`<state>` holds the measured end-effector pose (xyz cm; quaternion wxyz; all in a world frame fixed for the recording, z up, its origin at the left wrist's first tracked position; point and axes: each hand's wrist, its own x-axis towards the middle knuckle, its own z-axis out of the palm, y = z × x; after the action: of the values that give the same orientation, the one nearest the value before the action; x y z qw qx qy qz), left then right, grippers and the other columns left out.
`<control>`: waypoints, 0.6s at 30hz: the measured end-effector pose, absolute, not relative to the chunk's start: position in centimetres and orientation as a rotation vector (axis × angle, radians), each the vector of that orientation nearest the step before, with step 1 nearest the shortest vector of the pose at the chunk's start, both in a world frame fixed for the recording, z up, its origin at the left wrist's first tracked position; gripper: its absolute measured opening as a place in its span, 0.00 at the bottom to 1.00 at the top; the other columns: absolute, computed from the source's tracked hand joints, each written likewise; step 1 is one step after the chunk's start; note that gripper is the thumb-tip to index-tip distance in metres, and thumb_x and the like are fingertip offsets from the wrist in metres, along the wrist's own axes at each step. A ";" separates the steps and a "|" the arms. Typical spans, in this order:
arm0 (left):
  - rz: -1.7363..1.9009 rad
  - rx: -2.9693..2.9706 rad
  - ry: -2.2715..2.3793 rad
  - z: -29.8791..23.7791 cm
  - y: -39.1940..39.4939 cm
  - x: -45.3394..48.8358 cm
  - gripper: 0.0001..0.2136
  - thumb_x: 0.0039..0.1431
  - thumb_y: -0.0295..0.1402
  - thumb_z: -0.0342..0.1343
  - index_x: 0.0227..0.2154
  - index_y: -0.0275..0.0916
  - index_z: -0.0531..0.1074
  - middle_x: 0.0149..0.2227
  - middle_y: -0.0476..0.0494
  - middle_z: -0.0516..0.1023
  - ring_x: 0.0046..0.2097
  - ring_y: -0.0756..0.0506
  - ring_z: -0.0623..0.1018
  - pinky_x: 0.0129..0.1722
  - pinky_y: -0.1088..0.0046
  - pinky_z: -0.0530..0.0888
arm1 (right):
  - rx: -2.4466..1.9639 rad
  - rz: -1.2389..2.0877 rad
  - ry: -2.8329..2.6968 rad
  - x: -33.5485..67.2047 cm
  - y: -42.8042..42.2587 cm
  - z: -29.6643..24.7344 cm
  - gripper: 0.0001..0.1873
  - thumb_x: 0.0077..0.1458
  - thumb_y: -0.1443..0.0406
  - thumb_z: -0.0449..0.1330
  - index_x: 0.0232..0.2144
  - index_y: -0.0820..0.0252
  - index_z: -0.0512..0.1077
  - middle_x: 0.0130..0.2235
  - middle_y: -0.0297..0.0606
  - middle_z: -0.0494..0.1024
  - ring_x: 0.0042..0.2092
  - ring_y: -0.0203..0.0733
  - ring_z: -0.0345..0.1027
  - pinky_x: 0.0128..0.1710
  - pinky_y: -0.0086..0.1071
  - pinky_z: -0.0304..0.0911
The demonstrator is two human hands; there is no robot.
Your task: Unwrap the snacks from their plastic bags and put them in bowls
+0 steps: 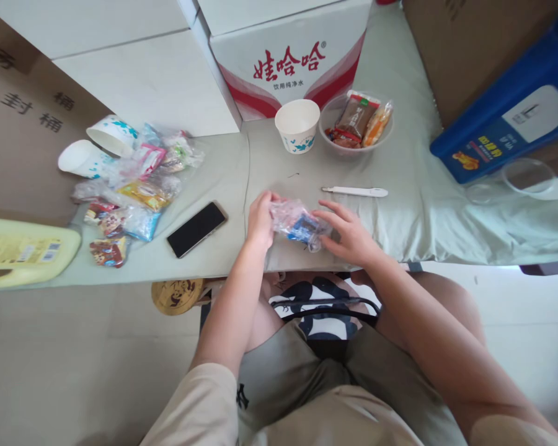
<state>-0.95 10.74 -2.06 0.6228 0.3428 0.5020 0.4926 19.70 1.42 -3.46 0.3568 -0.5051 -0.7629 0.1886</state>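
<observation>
A crinkled clear plastic bag point(291, 217) with pink and blue packaging showing through lies near the table's front edge. My left hand point(260, 220) has its fingers closed on the bag's left end. At the other end my right hand point(346, 235) is open, fingers spread, with the fingertips at or just touching the plastic; the exact contact is hard to make out. Just beyond the right hand rests a white craft knife point(356, 192). Farther back stand a white paper cup point(297, 127) with a blue-green leaf print and a clear bowl point(328, 139) of wrapped snacks.
Left of my hands lies a black phone point(196, 229). Beyond it are a pile of wrapped snacks point(142, 193) and two tipped paper cups point(81, 158). A yellow jug point(28, 251), a blue bottle point(506, 118), a clear lid point(530, 176) and a printed carton point(291, 62) surround the area.
</observation>
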 end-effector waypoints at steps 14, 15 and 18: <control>0.808 1.626 1.207 -2.7 10.5 -3.9 0.10 0.52 0.24 0.56 0.37 0.39 0.78 0.35 0.45 0.82 0.39 0.47 0.80 0.42 0.69 0.76 | -1.814 0.155 -1.371 22.4 2.2 -1.4 0.13 0.54 0.69 0.52 0.38 0.53 0.73 0.41 0.44 0.79 0.47 0.51 0.74 0.50 0.45 0.69; 0.790 1.662 1.213 -2.5 10.2 -3.8 0.09 0.55 0.25 0.55 0.36 0.40 0.78 0.34 0.45 0.81 0.39 0.46 0.80 0.42 0.69 0.76 | -1.798 0.134 -1.345 22.5 2.1 -1.2 0.16 0.55 0.70 0.50 0.43 0.54 0.73 0.44 0.45 0.79 0.49 0.52 0.74 0.51 0.46 0.68; 0.766 1.821 1.181 -1.6 9.4 -3.5 0.08 0.60 0.34 0.57 0.39 0.41 0.79 0.40 0.42 0.82 0.43 0.44 0.80 0.46 0.66 0.77 | -1.638 0.188 -1.565 22.1 1.6 -0.7 0.23 0.56 0.67 0.51 0.54 0.55 0.71 0.55 0.47 0.78 0.59 0.54 0.70 0.59 0.49 0.64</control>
<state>-3.52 9.36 -1.65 0.4078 0.7223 0.4686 0.3040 22.13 1.60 -0.69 0.4209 -0.6536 -0.6245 0.0749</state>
